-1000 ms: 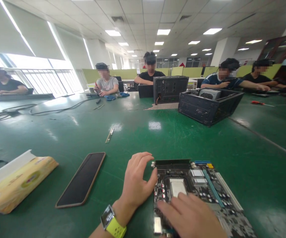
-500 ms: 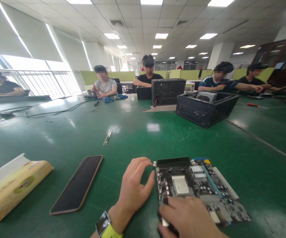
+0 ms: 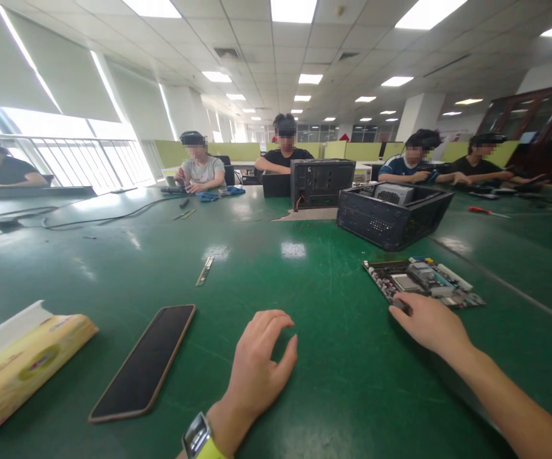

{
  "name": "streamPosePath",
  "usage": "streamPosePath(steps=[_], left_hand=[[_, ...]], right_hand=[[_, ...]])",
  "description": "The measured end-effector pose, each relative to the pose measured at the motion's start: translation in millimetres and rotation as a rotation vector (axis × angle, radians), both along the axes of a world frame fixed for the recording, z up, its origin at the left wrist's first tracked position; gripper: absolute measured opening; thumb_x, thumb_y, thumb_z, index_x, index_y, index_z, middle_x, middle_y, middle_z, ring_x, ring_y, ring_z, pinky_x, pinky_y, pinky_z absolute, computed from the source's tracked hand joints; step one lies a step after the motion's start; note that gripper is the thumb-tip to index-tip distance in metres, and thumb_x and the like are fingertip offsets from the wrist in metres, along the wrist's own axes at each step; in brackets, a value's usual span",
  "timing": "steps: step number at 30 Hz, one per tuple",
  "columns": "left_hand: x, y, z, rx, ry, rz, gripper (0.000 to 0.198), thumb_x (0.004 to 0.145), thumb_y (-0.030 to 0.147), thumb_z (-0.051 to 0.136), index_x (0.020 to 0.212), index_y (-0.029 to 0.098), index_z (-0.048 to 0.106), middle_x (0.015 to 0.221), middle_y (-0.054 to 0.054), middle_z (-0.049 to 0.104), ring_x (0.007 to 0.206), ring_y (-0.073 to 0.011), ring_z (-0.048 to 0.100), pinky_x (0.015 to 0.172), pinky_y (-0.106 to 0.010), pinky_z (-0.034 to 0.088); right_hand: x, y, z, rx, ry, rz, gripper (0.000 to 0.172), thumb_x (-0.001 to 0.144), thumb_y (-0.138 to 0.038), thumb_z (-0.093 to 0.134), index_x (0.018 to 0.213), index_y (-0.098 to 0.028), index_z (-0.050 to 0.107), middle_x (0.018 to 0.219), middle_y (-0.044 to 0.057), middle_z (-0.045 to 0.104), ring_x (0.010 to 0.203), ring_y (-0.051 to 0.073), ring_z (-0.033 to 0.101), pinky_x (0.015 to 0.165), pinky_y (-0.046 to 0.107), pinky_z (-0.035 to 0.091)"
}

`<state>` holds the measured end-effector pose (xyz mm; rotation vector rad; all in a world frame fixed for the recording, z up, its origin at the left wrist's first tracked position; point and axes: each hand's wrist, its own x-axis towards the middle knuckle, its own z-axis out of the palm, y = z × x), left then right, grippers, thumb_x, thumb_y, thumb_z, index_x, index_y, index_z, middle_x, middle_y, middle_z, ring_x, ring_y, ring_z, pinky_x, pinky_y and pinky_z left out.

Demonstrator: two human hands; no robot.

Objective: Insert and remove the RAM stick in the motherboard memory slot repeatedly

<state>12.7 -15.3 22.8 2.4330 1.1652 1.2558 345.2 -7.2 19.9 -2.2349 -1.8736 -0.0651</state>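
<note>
My right hand (image 3: 429, 322) stretches forward and grips the near left edge of a motherboard (image 3: 448, 294), its thumb and fingers closed at the board's rim. The board lies on the green table, or just above it; I cannot tell which. A pale square processor (image 3: 404, 282) shows on it, and its near edge is partly behind my fingers. My left hand (image 3: 261, 357) rests on the table at the middle front, fingers curved and thumb apart, with nothing between them. A watch with a yellow strap (image 3: 198, 437) is on that wrist.
A phone (image 3: 145, 366) and a tissue pack (image 3: 30, 370) lie to the left. Farther off is a memory stick (image 3: 204, 271). An open computer case (image 3: 391, 217) stands behind the motherboard, another case (image 3: 322, 185) beside it. A screwdriver (image 3: 486, 211) lies far right. Several people sit across the table.
My right hand has moved the motherboard forward and to the right, away from my left hand. My left hand has stayed in nearly the same place.
</note>
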Motion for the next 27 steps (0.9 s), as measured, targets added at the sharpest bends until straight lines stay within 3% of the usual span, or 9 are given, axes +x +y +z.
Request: streamPosePath(steps=[3,5,8,10,12,14,16,20,27], left_hand=[[0,-1,0.5,-0.015,0.026,-0.004,0.011,0.084,0.017,0.050,0.092,0.020,0.056,0.094,-0.007,0.062,0.090,-0.0209,0.058,0.080,-0.036,0.049],[0,-1,0.3,-0.036,0.055,-0.007,0.010,0.083,0.017,0.051,0.091,0.021,0.056,0.094,-0.006,0.062,0.090,-0.0212,0.058,0.079,-0.036,0.049],[0,0,-1.1,-0.071,0.100,-0.025,0.017,0.082,0.019,0.055,0.099,0.022,0.055,0.103,-0.007,0.061,0.097,-0.0228,0.057,0.084,-0.038,0.049],[0,1,-3.1,-0.104,0.141,-0.042,0.030,0.079,0.022,0.059,0.108,0.023,0.052,0.115,-0.008,0.057,0.106,-0.0247,0.054,0.090,-0.041,0.047],[0,1,-5.8,-0.145,0.185,-0.054,0.043,0.077,0.024,0.062,0.118,0.023,0.048,0.124,-0.010,0.053,0.112,-0.0264,0.052,0.093,-0.044,0.046],[0,2,-8.9,-0.178,0.213,-0.061,0.051,0.077,0.024,0.064,0.124,0.023,0.044,0.129,-0.011,0.050,0.115,-0.0274,0.050,0.096,-0.046,0.044],[0,2,-11.3,-0.192,0.219,-0.063,0.055,0.077,0.024,0.064,0.127,0.023,0.042,0.130,-0.011,0.051,0.118,-0.0280,0.049,0.098,-0.048,0.042],[-1,2,-12.0,-0.179,0.213,-0.072,0.054,0.076,0.023,0.064,0.126,0.023,0.044,0.131,-0.012,0.052,0.122,-0.0293,0.047,0.100,-0.051,0.039],[0,1,-6.6,-0.174,0.207,-0.118,0.044,0.077,0.022,0.065,0.118,0.023,0.049,0.132,-0.009,0.052,0.121,-0.0262,0.047,0.100,-0.047,0.040]], right_hand=[[-42,-23,16.6,-0.079,0.161,0.222,0.027,0.079,-0.042,0.052,0.083,-0.025,0.072,0.072,0.006,0.071,0.065,0.022,0.064,0.055,0.030,0.042],[-69,-44,28.3,-0.211,0.445,0.437,0.027,0.079,-0.042,0.055,0.090,-0.026,0.073,0.069,0.003,0.071,0.062,0.019,0.063,0.057,0.028,0.044],[-92,-67,40.6,-0.526,0.993,0.692,0.045,0.080,-0.043,0.055,0.122,-0.027,0.059,0.096,0.004,0.073,0.080,0.018,0.067,0.068,0.028,0.051],[-92,-68,41.9,-0.489,1.162,0.662,0.048,0.082,-0.044,0.054,0.126,-0.026,0.055,0.108,0.005,0.070,0.091,0.020,0.066,0.077,0.032,0.052],[-84,-57,35.3,-0.216,1.074,0.500,0.041,0.084,-0.045,0.052,0.118,-0.024,0.061,0.112,0.007,0.068,0.098,0.022,0.063,0.086,0.037,0.049],[-73,-41,22.1,0.063,0.827,0.350,0.037,0.084,-0.044,0.052,0.111,-0.022,0.064,0.116,0.009,0.065,0.108,0.024,0.057,0.096,0.043,0.042],[-65,-27,6.9,0.208,0.611,0.283,0.038,0.082,-0.044,0.054,0.110,-0.021,0.064,0.121,0.010,0.061,0.116,0.027,0.051,0.103,0.047,0.035],[-62,-16,-10.5,0.118,0.508,0.299,0.038,0.085,-0.044,0.049,0.111,-0.020,0.063,0.115,0.010,0.063,0.111,0.027,0.053,0.098,0.047,0.039],[-67,-19,-6.3,0.085,0.501,0.442,0.024,0.087,-0.034,0.047,0.091,-0.024,0.068,0.103,0.005,0.068,0.100,0.023,0.058,0.093,0.041,0.042]])
